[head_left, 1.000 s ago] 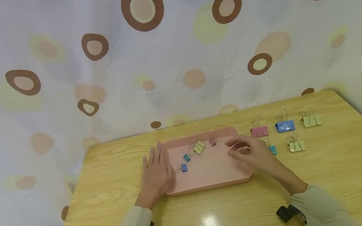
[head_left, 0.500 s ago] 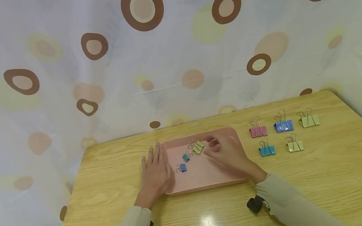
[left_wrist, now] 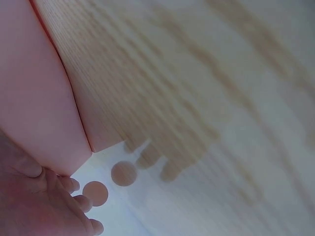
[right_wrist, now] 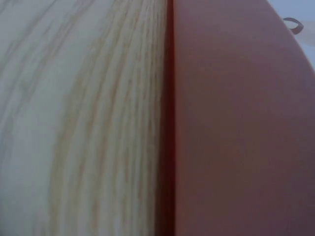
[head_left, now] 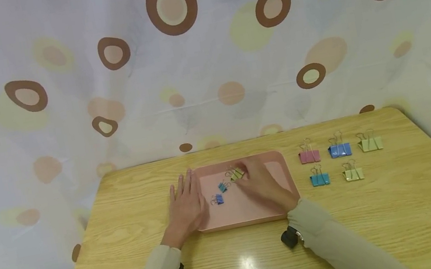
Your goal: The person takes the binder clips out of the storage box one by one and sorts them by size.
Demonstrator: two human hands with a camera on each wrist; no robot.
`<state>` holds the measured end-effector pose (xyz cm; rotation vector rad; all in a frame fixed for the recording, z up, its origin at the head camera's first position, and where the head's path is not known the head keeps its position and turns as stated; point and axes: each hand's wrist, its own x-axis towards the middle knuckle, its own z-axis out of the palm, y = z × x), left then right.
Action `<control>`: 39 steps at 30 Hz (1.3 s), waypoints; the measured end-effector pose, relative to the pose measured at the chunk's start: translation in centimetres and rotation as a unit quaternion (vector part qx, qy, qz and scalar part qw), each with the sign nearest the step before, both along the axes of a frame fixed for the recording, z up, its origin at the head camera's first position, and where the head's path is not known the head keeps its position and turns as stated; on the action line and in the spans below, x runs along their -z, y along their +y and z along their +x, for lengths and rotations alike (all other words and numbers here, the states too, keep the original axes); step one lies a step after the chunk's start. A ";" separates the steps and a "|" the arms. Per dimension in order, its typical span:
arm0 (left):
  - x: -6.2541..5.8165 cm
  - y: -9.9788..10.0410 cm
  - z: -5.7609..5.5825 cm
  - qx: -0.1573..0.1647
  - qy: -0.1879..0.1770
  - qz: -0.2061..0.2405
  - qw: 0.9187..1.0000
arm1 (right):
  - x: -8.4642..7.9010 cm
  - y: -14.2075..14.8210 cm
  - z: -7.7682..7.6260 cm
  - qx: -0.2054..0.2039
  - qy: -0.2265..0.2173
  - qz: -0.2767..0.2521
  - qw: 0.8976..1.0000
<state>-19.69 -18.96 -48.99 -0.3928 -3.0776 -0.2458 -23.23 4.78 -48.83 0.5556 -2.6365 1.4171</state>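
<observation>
In the head view my right hand (head_left: 263, 184) reaches into the pink tray (head_left: 238, 214), its thumb and fingertips pinching the right side of a yellow-green binder clip (head_left: 236, 175). A small teal binder clip (head_left: 222, 187) and a small blue one (head_left: 219, 199) lie in the tray to the left. The spot where a small pink clip lay is hidden behind the right hand. My left hand (head_left: 186, 208) rests against the tray's left side with straight fingers. The right wrist view shows the tray wall (right_wrist: 241, 128) but no hand.
Right of the tray, larger binder clips stand in two rows on the wooden table (head_left: 418, 204): pink (head_left: 309, 156), blue (head_left: 340, 150) and light green (head_left: 371, 144) behind, teal (head_left: 320, 179) and yellow (head_left: 353, 174) in front. A dotted curtain (head_left: 204, 69) hangs behind.
My right hand has moved left from the tray's right edge to the yellow-green clip, uncovering the teal clip on the table. The left hand has stayed put.
</observation>
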 end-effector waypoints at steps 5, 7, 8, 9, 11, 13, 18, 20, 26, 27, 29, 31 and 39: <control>0.1 0.0 -0.1 0.002 0.001 -0.002 1.000 | 0.4 -0.3 -0.3 0.007 -0.010 0.013 1.000; 0.1 0.0 -0.1 0.003 0.004 0.000 1.000 | 0.5 -0.4 -0.3 0.014 -0.018 0.023 0.999; 0.1 0.0 -0.1 0.003 0.004 0.001 1.000 | 0.6 -0.4 -0.4 0.016 -0.022 0.027 0.999; 0.1 0.0 -0.1 0.003 0.003 0.001 1.000 | 0.6 -0.4 -0.4 0.018 -0.025 0.030 0.999; 0.1 -0.1 0.0 0.002 0.001 0.002 1.000 | 0.7 -0.5 -0.4 0.020 -0.029 0.036 0.999; 0.2 0.0 0.0 0.002 0.000 0.002 1.000 | 0.8 -0.5 -0.4 0.020 -0.032 0.037 0.999; 0.1 0.0 0.0 0.003 0.002 0.000 1.000 | 0.6 -0.3 -0.3 0.007 -0.034 0.033 0.999; 0.1 0.1 0.0 0.002 0.003 -0.002 1.000 | 0.6 -0.1 -0.2 -0.001 -0.034 0.034 0.999; 0.1 0.1 0.0 0.001 0.004 -0.002 1.000 | 0.4 0.2 0.0 -0.017 -0.047 0.038 0.998; 0.1 0.1 0.0 0.000 0.003 -0.003 1.000 | 0.3 0.3 0.0 -0.020 -0.052 0.038 0.998; 0.0 0.1 0.0 -0.001 0.001 -0.003 1.000 | 0.3 0.5 0.0 -0.029 -0.062 0.038 0.997; -0.1 0.0 0.0 -0.002 -0.002 -0.003 1.000 | 0.3 0.6 0.1 -0.034 -0.067 0.039 0.996; -0.2 0.1 0.1 0.000 -0.003 0.002 1.000 | 0.2 0.9 0.4 -0.027 -0.052 0.039 0.998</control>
